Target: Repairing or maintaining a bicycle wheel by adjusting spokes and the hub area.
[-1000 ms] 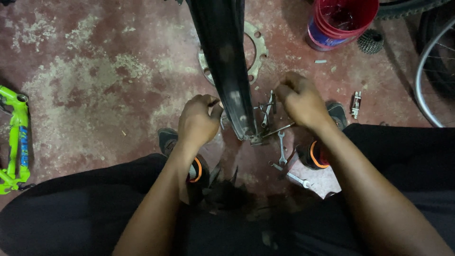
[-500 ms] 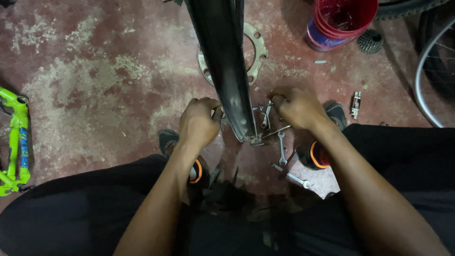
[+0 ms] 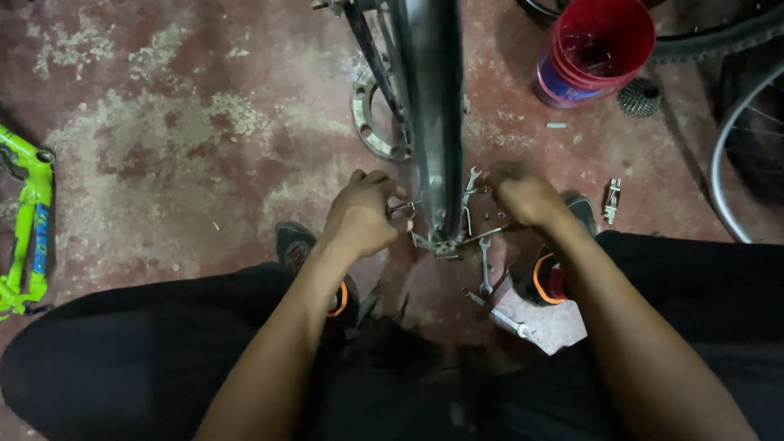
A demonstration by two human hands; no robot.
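Note:
A black bicycle tyre (image 3: pixel 426 98) stands upright between my knees, running away from me. My left hand (image 3: pixel 363 214) is closed on a small metal part at the left side of the wheel's hub (image 3: pixel 437 242). My right hand (image 3: pixel 527 194) grips a spanner (image 3: pixel 470 181) at the right side of the hub, its fingers curled shut. What exactly sits under the left fingers is hidden. Several spanners (image 3: pixel 485 269) lie on the floor just below the wheel.
A red bucket (image 3: pixel 594 51) stands at the back right beside a cog cluster (image 3: pixel 639 97) and a wheel rim (image 3: pixel 723 163). A metal disc ring (image 3: pixel 369 122) lies behind the tyre. A green bicycle frame (image 3: pixel 28 224) lies at far left. A multi-tool (image 3: pixel 612 200) is right of my hand.
Both hands have shifted slightly up along the hub and closer to the tyre. The view has tilted, so the wheel appears more centred.

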